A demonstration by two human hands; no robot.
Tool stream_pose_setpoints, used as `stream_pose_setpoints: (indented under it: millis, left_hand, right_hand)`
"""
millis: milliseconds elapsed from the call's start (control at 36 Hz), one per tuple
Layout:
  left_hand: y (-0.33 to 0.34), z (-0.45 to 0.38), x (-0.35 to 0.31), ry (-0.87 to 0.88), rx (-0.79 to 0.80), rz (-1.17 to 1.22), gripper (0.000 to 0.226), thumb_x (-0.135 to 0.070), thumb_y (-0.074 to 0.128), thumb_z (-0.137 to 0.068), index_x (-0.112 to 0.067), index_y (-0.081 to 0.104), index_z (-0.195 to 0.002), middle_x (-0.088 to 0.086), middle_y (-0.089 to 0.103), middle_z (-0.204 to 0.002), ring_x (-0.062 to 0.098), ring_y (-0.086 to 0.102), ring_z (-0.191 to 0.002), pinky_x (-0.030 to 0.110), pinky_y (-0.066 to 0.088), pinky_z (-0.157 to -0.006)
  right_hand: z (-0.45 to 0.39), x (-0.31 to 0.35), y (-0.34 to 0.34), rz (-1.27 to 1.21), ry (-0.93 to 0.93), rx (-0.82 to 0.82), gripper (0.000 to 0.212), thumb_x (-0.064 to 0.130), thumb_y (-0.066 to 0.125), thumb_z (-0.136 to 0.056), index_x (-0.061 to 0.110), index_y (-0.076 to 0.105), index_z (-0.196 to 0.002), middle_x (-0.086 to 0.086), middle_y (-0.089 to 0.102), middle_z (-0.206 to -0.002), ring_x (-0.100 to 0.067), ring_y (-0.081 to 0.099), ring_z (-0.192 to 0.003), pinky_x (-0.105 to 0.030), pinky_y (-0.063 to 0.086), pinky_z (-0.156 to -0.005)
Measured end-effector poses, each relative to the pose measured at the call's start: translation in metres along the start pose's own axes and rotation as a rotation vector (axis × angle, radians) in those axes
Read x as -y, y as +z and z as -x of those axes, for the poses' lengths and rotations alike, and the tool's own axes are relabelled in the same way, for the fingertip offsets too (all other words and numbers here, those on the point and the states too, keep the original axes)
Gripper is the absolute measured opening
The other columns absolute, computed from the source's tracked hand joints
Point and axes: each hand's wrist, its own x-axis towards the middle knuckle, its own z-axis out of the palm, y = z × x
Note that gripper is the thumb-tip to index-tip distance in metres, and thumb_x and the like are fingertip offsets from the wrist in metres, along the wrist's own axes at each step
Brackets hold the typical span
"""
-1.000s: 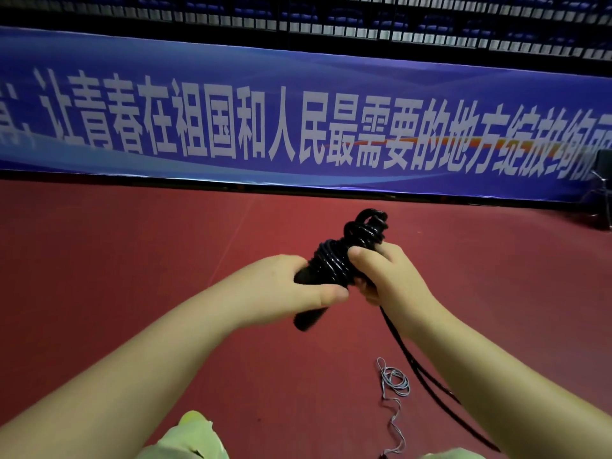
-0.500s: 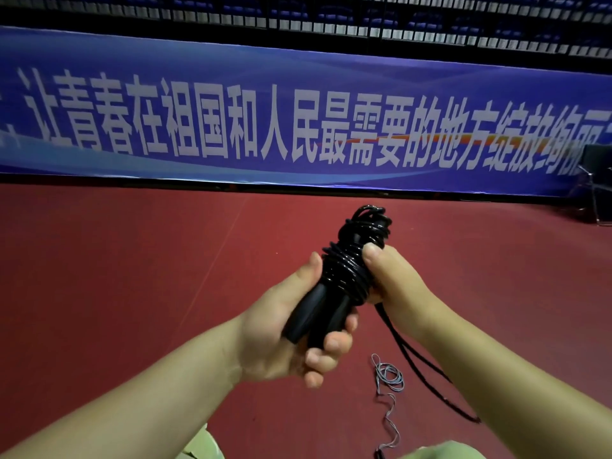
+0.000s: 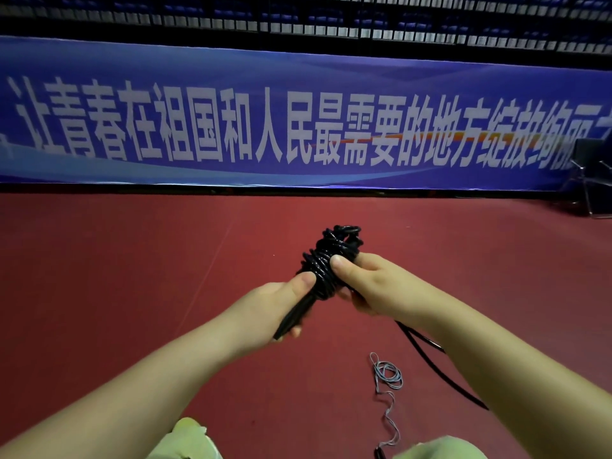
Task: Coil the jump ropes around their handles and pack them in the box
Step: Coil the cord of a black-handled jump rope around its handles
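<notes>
Both hands, left hand and right hand, are gripping the half-coiled glossy black jump rope, fingers curled around it, its tail trailing unwound, a thin grey-blue rope waiting on the red floor, no box showing.

Red floor: thin grey cord lies loosely coiled; black rope tail trails beside it.

Bare forearms, pale green trousers

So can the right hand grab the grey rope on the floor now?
Probably not yet. The right hand is busy pinching the black rope coil, held above the floor, and the grey rope lies lower, under the right forearm.
</notes>
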Motion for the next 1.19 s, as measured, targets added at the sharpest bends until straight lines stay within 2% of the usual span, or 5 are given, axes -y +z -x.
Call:
stream_pose_setpoints:
  millis: [139,667,806,972,1194]
  left_hand:
    - [-0.001,-0.003,0.006,0.035,-0.110,-0.178,0.075,-0.083,0.032,-0.067,-0.013,0.057,-0.074,-0.005,0.058,-0.062,0.012,0.048,-0.056,0.029,0.038,-0.062]
    - [-0.014,0.001,-0.013,0.036,-0.366,-0.738,0.050,-0.077,0.045,-0.066,-0.029,0.045,-0.079,-0.011,0.055,-0.073,0.006,0.052,-0.071,0.030,0.037,-0.058]
    - [-0.019,0.005,-0.015,-0.018,-0.132,-0.595,0.043,-0.073,0.057,-0.065,-0.034,0.051,-0.083,-0.014,0.060,-0.077,0.004,0.056,-0.072,0.029,0.043,-0.065]
    - [-0.027,0.006,0.002,-0.034,0.381,0.292,0.084,-0.077,0.074,-0.045,-0.016,0.067,-0.102,-0.003,0.069,-0.086,0.013,0.065,-0.080,0.027,0.052,-0.071]
    - [-0.005,0.007,0.022,0.037,0.870,0.683,0.062,-0.065,0.057,-0.079,-0.018,0.062,-0.119,0.002,0.069,-0.105,0.020,0.066,-0.099,0.039,0.049,-0.093]
  right_hand:
    - [0.000,0.000,0.002,0.067,0.040,-0.067,0.062,0.057,0.040,-0.089,-0.002,0.058,-0.086,-0.004,0.053,-0.067,-0.005,0.038,-0.041,-0.015,0.029,-0.043]
    - [0.003,0.006,0.015,-0.160,-0.006,-0.246,0.035,0.039,0.055,-0.093,0.019,0.055,-0.065,-0.001,0.052,-0.059,-0.005,0.038,-0.040,-0.013,0.029,-0.040]
    - [0.006,0.008,0.014,-0.200,-0.055,-0.159,0.023,0.038,0.051,-0.077,0.021,0.045,-0.063,0.012,0.041,-0.048,-0.005,0.034,-0.042,-0.015,0.027,-0.041]
    - [0.010,0.009,0.012,-0.220,-0.120,0.005,0.017,0.033,0.054,-0.066,0.028,0.042,-0.056,0.014,0.037,-0.049,-0.005,0.029,-0.044,-0.016,0.024,-0.043]
    - [0.021,0.017,0.002,-0.191,-0.193,0.374,0.023,0.028,0.059,-0.065,0.016,0.051,-0.084,0.016,0.050,-0.067,0.000,0.045,-0.059,-0.014,0.037,-0.056]
